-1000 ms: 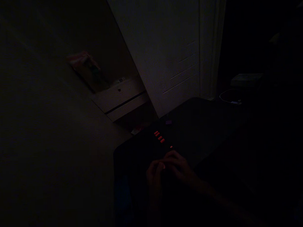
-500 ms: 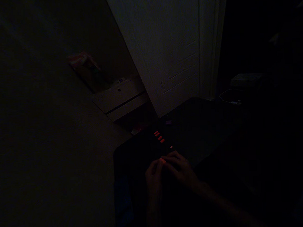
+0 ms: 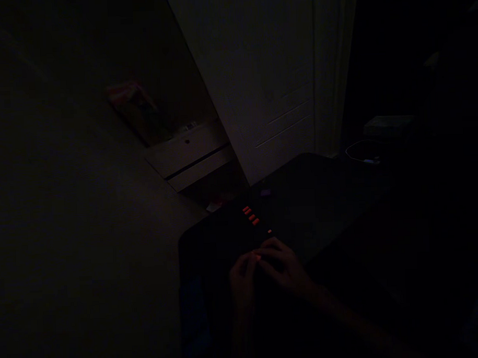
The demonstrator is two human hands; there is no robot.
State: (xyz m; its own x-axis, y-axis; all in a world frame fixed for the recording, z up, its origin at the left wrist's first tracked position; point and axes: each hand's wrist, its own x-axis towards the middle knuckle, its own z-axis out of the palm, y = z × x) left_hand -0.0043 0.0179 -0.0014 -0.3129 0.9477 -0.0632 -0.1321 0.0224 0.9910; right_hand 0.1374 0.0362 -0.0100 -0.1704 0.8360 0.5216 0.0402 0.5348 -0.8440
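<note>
The scene is very dark. Over the near part of a dark table (image 3: 310,197), my left hand (image 3: 242,275) and my right hand (image 3: 283,263) meet at their fingertips. Between them is a small orange-red piece (image 3: 258,257), pinched by both hands and mostly covered by the fingers; its exact kind cannot be made out. Just beyond my right hand lies a tiny pale orange bit (image 3: 269,231). Farther off, several short orange-red pieces (image 3: 252,217) lie side by side in a slanting row.
A small purple object (image 3: 265,192) lies near the table's far edge. Past that edge stand a pale door-like panel (image 3: 271,94) and a drawer unit (image 3: 199,151). At the right are a white cable (image 3: 354,156) and a box (image 3: 389,124). Something dark blue (image 3: 194,316) lies at the lower left.
The small orange-red piece was mostly hidden one second ago, showed more clearly half a second ago, and is partly covered by fingers now. My hands have shifted only slightly; the row is unchanged.
</note>
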